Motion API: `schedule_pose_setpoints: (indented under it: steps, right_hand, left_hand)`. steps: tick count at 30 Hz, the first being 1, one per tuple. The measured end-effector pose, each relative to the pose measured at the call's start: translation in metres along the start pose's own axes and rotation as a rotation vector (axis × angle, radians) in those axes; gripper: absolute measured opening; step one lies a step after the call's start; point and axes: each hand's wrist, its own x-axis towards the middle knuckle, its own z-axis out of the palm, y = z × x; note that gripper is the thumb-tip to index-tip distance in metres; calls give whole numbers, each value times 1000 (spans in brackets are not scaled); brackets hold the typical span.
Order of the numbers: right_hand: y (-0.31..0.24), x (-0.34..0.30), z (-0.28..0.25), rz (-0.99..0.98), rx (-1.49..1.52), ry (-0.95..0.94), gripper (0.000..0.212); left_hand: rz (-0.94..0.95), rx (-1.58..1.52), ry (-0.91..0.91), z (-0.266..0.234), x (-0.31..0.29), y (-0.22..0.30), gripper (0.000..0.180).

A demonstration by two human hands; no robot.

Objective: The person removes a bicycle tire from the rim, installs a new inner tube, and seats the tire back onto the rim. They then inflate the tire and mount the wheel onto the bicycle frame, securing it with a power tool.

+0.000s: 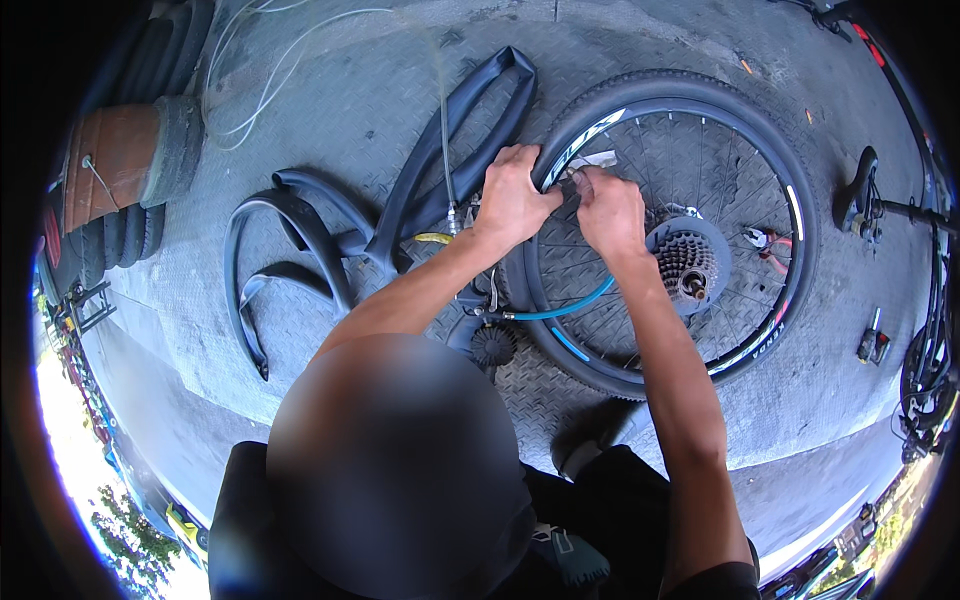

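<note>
Nearest us, a blue hose (570, 312) crosses the rim of the bicycle wheel (797, 215), which lies flat on the patterned metal floor (600, 50), gears (688, 258) facing up. Beyond, at the wheel's upper left, our left hand (513, 200) has its fingers curled around tyre and rim. Our right hand (612, 208) bunches its fingers just inside the rim; we cannot tell what they hold. A black inner tube (450, 130) sprawls left, reaching farthest.

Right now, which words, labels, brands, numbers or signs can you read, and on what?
Wheel rim, upper left: large white lettering; legible in part, wording not copied here.
Tire, lower right: small pale lettering; wording likewise not copied.
White decal, rim's right side: too small to read.
</note>
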Motion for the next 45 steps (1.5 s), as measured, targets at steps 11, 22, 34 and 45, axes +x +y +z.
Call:
schedule_pose_setpoints:
  steps: [11,22,34,45]
  right_hand:
    - [-4,-6,-7,10,-15,-13,19]
    - [-4,-21,-15,-125,-288,25,13]
    - [6,-11,-21,-236,-274,-37,23]
    - [13,-26,-18,-186,-328,25,25]
  left_hand:
    - [38,0,0,0,0,-5,53]
    - [18,19,2,-1,-6,4,59]
    - [106,45,-9,-7,-11,2,65]
    - [-368,142,52,-74,-120,-39,87]
